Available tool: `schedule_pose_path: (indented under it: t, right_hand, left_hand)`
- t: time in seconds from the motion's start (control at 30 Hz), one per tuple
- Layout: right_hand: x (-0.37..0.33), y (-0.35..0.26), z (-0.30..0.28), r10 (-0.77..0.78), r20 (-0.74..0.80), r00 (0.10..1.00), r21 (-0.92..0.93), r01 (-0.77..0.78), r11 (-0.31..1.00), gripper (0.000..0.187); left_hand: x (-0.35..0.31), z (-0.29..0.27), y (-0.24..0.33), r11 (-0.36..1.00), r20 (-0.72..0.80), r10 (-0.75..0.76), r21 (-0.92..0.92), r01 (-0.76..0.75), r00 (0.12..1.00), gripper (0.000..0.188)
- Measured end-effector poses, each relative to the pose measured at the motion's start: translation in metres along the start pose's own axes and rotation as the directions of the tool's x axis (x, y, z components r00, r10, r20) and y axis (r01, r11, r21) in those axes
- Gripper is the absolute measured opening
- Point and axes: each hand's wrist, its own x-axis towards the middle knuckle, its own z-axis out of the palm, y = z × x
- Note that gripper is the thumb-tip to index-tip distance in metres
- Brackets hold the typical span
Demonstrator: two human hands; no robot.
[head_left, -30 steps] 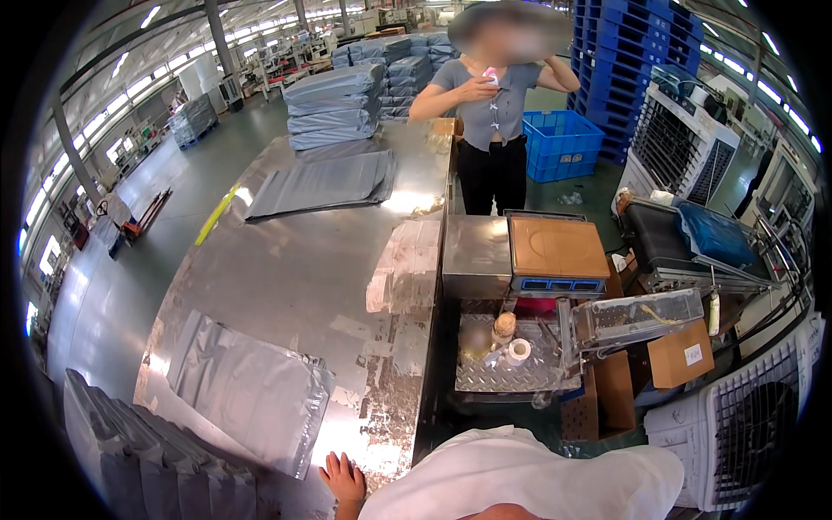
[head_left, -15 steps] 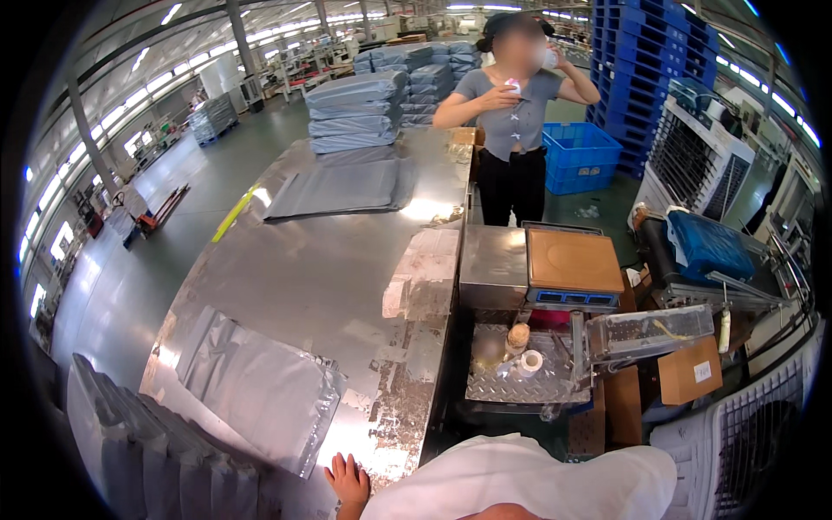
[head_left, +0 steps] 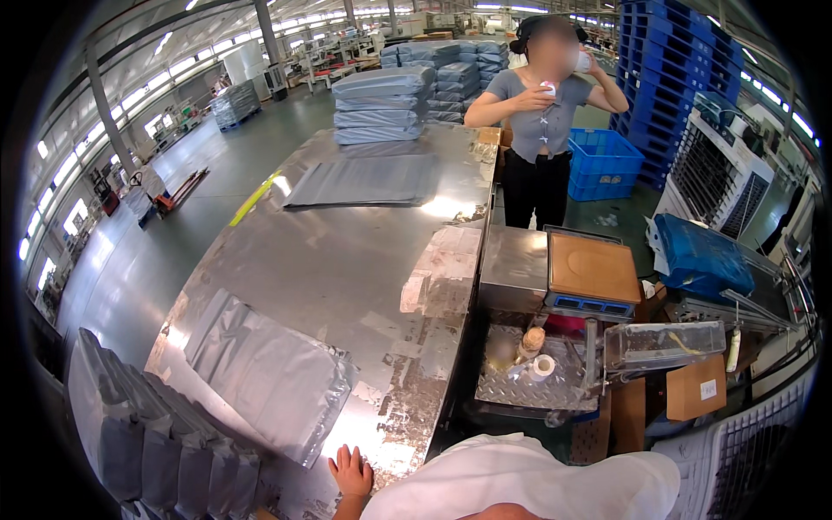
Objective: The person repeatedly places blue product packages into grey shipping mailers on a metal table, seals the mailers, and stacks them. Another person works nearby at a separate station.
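My left hand (head_left: 351,472) rests flat on the near edge of the metal table (head_left: 321,269), fingers spread, holding nothing. Just beyond its fingertips lies a thin stack of grey plastic bags (head_left: 269,377), its clear-edged end closest to the hand. Farther up the table is another flat grey stack (head_left: 362,180). My right hand is out of view; a white sleeve and shirt (head_left: 537,481) fill the bottom.
Wrapped bundles (head_left: 377,106) are piled at the table's far end. Grey bundles (head_left: 147,442) stand at left. On the right are a scale (head_left: 592,269), tape rolls (head_left: 542,367), a blue package (head_left: 702,253) and cartons (head_left: 696,387). Beyond, a person (head_left: 542,113) holds a cup near a blue crate (head_left: 605,165).
The view has turned slightly, so most things sit farther right. The blue package has shifted toward the scale. My left hand stays on the table edge.
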Motion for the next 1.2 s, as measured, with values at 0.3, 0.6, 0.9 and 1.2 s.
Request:
schedule_pose_path:
  t: [0.3,0.6,0.9,1.2]
  right_hand:
    - [0.002,-0.005,0.004,-0.012,0.009,1.0,-0.006,0.012,1.0,0.041]
    - [0.002,-0.002,0.01,0.0,0.014,1.0,-0.006,0.0,1.0,0.042]
    - [-0.002,0.016,0.016,-0.03,0.016,0.999,-0.081,0.031,0.996,0.043]
    - [-0.057,-0.314,0.0,-0.919,-0.379,0.111,-0.782,0.493,0.382,0.052]
  left_hand:
    - [0.0,0.0,-0.002,1.0,0.013,-0.003,0.012,0.002,1.0,0.049]
    - [0.001,-0.004,0.0,1.0,0.004,0.002,0.014,-0.002,1.0,0.048]
    - [-0.002,0.005,-0.007,0.999,-0.014,0.033,0.032,-0.032,0.999,0.05]
    - [0.003,-0.001,-0.001,0.999,0.054,-0.008,0.034,0.006,0.998,0.051]
